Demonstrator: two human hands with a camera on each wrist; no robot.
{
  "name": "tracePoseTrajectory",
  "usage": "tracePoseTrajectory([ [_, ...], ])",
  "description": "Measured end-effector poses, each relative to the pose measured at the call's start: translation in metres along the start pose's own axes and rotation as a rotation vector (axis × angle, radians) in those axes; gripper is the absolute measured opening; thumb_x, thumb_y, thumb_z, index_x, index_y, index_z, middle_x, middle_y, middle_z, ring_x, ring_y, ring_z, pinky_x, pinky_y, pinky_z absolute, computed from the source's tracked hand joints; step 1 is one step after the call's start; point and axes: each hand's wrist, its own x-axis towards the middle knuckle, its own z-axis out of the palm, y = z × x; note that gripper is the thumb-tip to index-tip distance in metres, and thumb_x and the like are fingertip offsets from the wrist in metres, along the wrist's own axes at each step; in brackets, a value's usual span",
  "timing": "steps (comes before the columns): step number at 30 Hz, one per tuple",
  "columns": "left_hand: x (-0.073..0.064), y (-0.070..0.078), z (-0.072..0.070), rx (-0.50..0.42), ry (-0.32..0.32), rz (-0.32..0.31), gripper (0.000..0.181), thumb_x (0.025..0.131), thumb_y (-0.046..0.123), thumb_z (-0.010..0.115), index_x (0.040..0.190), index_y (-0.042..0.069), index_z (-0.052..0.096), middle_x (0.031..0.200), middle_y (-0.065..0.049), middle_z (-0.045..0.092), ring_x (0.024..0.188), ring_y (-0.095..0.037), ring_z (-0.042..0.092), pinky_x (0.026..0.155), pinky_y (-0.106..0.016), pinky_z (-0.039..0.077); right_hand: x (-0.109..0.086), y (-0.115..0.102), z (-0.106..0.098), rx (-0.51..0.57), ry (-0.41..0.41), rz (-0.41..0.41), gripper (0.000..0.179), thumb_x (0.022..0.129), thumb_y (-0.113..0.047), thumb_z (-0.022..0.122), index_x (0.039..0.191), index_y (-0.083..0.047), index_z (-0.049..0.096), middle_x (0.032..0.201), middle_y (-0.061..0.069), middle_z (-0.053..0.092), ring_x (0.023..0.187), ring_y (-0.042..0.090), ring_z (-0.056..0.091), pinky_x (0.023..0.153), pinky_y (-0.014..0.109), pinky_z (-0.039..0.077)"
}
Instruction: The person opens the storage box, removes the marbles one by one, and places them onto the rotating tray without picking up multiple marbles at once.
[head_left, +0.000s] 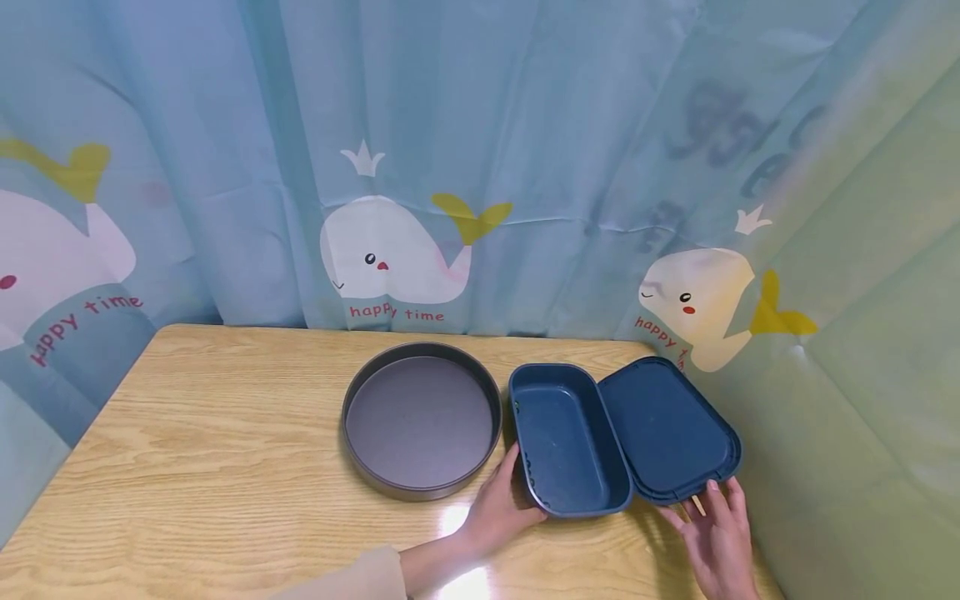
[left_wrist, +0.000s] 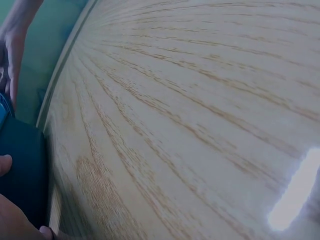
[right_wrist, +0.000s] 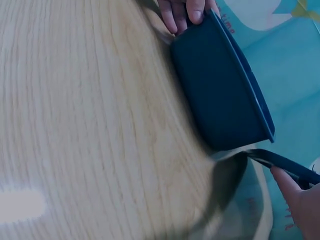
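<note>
A dark blue rectangular plastic box point(head_left: 573, 442) sits open-topped on the wooden table. My left hand point(head_left: 498, 512) holds it at the near left corner, thumb along the near end and fingers by the left side. Beside the box, on its right, is a matching blue lid point(head_left: 667, 429), underside up and tilted. Its near edge is pinched by my right hand point(head_left: 718, 533), thumb on top and fingers below. From the right wrist view, the lid point(right_wrist: 287, 164) is raised off the table, close to the box point(right_wrist: 220, 90); whether the two are joined cannot be told.
A round dark grey pan point(head_left: 422, 421) stands just left of the box. The light wooden table point(head_left: 210, 433) runs on to the left. Behind and to the right hangs a blue-green curtain point(head_left: 555, 275) with printed whales, close to the lid.
</note>
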Motion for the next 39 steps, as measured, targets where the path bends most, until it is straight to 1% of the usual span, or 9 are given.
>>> tracePoseTrajectory([
  [6, -0.001, 0.002, -0.001, -0.003, 0.001, 0.001, 0.103, 0.073, 0.024, 0.087, 0.157, 0.007, 0.029, 0.153, -0.022, 0.038, 0.137, -0.045, 0.038, 0.107, -0.063, 0.035, -0.001, -0.004, -0.010, 0.056, -0.033, 0.040, 0.037, 0.108, -0.003, 0.031, 0.133, -0.020, 0.053, 0.126, 0.009, 0.064, 0.112, 0.031, 0.064, 0.088, 0.058, 0.054],
  [9, -0.002, 0.002, -0.002, 0.000, 0.003, 0.006, 0.103, 0.073, 0.024, 0.087, 0.157, 0.007, 0.029, 0.153, -0.022, 0.038, 0.137, -0.045, 0.039, 0.107, -0.062, 0.036, -0.001, -0.004, -0.015, 0.080, -0.017, 0.065, 0.036, 0.108, -0.002, 0.032, 0.132, -0.019, 0.052, 0.125, 0.011, 0.064, 0.113, 0.034, 0.064, 0.091, 0.060, 0.052],
  [18, -0.002, 0.001, -0.002, -0.004, 0.003, 0.018, 0.102, 0.074, 0.023, 0.087, 0.157, 0.008, 0.029, 0.154, -0.021, 0.038, 0.137, -0.044, 0.038, 0.108, -0.062, 0.036, -0.001, -0.010, -0.021, 0.055, 0.128, 0.152, 0.032, 0.106, 0.000, 0.041, 0.126, -0.021, 0.052, 0.116, 0.010, 0.066, 0.106, 0.036, 0.067, 0.095, 0.058, 0.050],
  [20, -0.002, 0.001, -0.001, -0.002, 0.005, 0.014, 0.102, 0.074, 0.023, 0.087, 0.157, 0.008, 0.030, 0.154, -0.021, 0.038, 0.137, -0.044, 0.038, 0.107, -0.062, 0.036, 0.000, -0.013, -0.020, 0.020, 0.184, 0.188, 0.033, 0.105, 0.000, 0.043, 0.128, -0.024, 0.047, 0.114, 0.009, 0.066, 0.104, 0.034, 0.068, 0.098, 0.056, 0.048],
  [25, -0.001, 0.000, -0.001, 0.000, 0.006, -0.005, 0.101, 0.073, 0.025, 0.086, 0.156, 0.009, 0.030, 0.154, -0.020, 0.038, 0.137, -0.044, 0.038, 0.107, -0.062, 0.036, 0.005, -0.022, -0.017, -0.078, 0.394, 0.342, 0.040, 0.105, -0.007, 0.047, 0.125, -0.035, 0.026, 0.104, -0.001, 0.060, 0.092, 0.027, 0.071, 0.104, 0.048, 0.045],
  [29, -0.001, 0.001, -0.001, 0.005, 0.002, -0.022, 0.101, 0.073, 0.025, 0.086, 0.157, 0.010, 0.031, 0.154, -0.020, 0.038, 0.138, -0.044, 0.038, 0.107, -0.062, 0.037, 0.006, -0.025, -0.020, -0.093, 0.426, 0.420, 0.042, 0.107, -0.010, 0.045, 0.129, -0.036, 0.021, 0.101, -0.002, 0.063, 0.091, 0.026, 0.071, 0.108, 0.046, 0.041],
  [34, 0.000, 0.001, -0.001, -0.016, -0.003, -0.016, 0.101, 0.073, 0.023, 0.085, 0.157, 0.009, 0.030, 0.154, -0.020, 0.037, 0.138, -0.044, 0.037, 0.107, -0.063, 0.036, 0.005, -0.028, -0.025, -0.008, 0.407, 0.484, 0.033, 0.107, -0.022, 0.045, 0.132, -0.035, 0.027, 0.102, 0.005, 0.065, 0.096, 0.031, 0.069, 0.110, 0.048, 0.038],
  [37, -0.001, 0.001, -0.001, -0.022, -0.002, -0.015, 0.101, 0.073, 0.023, 0.085, 0.157, 0.009, 0.030, 0.155, -0.020, 0.037, 0.138, -0.043, 0.037, 0.107, -0.062, 0.036, 0.004, -0.032, -0.027, 0.056, 0.407, 0.533, 0.021, 0.107, -0.032, 0.044, 0.126, -0.023, 0.048, 0.107, 0.013, 0.065, 0.100, 0.038, 0.067, 0.113, 0.053, 0.031],
  [39, -0.001, 0.001, -0.001, -0.020, -0.001, -0.018, 0.101, 0.074, 0.024, 0.085, 0.157, 0.009, 0.030, 0.155, -0.019, 0.037, 0.138, -0.043, 0.037, 0.107, -0.062, 0.036, 0.004, -0.035, -0.027, 0.060, 0.408, 0.562, 0.031, 0.107, -0.036, 0.040, 0.112, -0.013, 0.060, 0.109, 0.019, 0.065, 0.103, 0.041, 0.065, 0.114, 0.056, 0.028],
])
